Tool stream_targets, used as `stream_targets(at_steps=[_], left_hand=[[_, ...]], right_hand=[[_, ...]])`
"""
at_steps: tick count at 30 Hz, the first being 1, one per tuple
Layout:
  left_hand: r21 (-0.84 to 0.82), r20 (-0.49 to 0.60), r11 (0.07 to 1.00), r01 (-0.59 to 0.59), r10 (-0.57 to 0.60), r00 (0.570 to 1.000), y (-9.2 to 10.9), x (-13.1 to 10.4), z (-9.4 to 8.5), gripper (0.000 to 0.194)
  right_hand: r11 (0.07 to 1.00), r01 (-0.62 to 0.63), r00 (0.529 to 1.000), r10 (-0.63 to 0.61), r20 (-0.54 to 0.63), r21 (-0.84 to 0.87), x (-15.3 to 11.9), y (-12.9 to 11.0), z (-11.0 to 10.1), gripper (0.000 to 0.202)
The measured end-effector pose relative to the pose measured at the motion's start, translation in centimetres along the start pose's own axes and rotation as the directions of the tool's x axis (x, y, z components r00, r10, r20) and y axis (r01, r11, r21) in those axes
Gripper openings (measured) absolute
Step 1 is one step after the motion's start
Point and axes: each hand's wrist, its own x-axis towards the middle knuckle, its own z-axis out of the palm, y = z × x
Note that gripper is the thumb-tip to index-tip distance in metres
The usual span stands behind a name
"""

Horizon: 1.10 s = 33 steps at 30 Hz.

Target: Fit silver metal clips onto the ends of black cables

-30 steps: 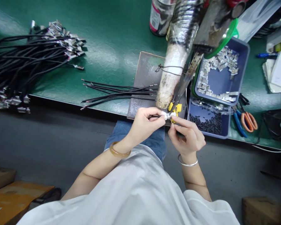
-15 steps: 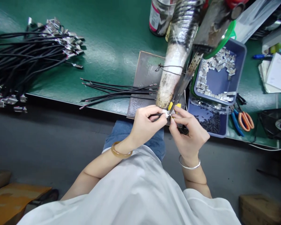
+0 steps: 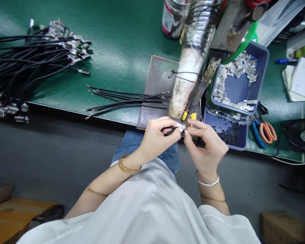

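My left hand (image 3: pixel 161 134) is closed in a pinch on a black cable, whose end meets a small silver metal connector (image 3: pixel 185 126). From the other side my right hand (image 3: pixel 207 140) holds that connector between thumb and fingertips. Just above the fingers, the dark narrow tip of a mounted soldering iron (image 3: pixel 191 105) points down between yellow pieces (image 3: pixel 193 117). Beside it hangs a whitish, stained fume hose (image 3: pixel 184 79) tied with wire. The exact joint between cable and connector is partly hidden by my fingers.
Several loose black cables (image 3: pixel 127 101) lie to the left, and a large bundle of cables with metal connectors (image 3: pixel 35 57) lies farther left. At right, a blue bin (image 3: pixel 263 71) holds metal connectors above another bin (image 3: pixel 242 139) of small black pieces. Orange-handled scissors (image 3: pixel 268 132) lie nearby.
My hands have lowered the connector slightly, away from the iron's tip, and it shows more clearly between my fingers. Both hands keep their pinch.
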Motion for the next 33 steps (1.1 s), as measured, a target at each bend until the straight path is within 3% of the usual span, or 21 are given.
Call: stream_targets(at_steps=[22,29,33], left_hand=[[-0.068,-0.04,0.997,0.036,-0.038,0.998,0.38,0.12,0.1,0.013],[-0.126,0.061,0.981,0.149,-0.142,0.988,0.32,0.26,0.01,0.012],[-0.129,0.089,0.973,0.191,-0.181,0.979,0.19,-0.45,0.06,0.008]], right_hand=[[0.999,0.016,1.0,-0.016,-0.01,-0.031,0.39,-0.22,0.03,0.017],[0.995,0.068,0.998,-0.067,0.007,-0.067,-0.18,-0.11,-0.03,0.018],[0.991,0.078,0.995,-0.084,-0.048,-0.113,-0.28,0.03,0.08,0.02]])
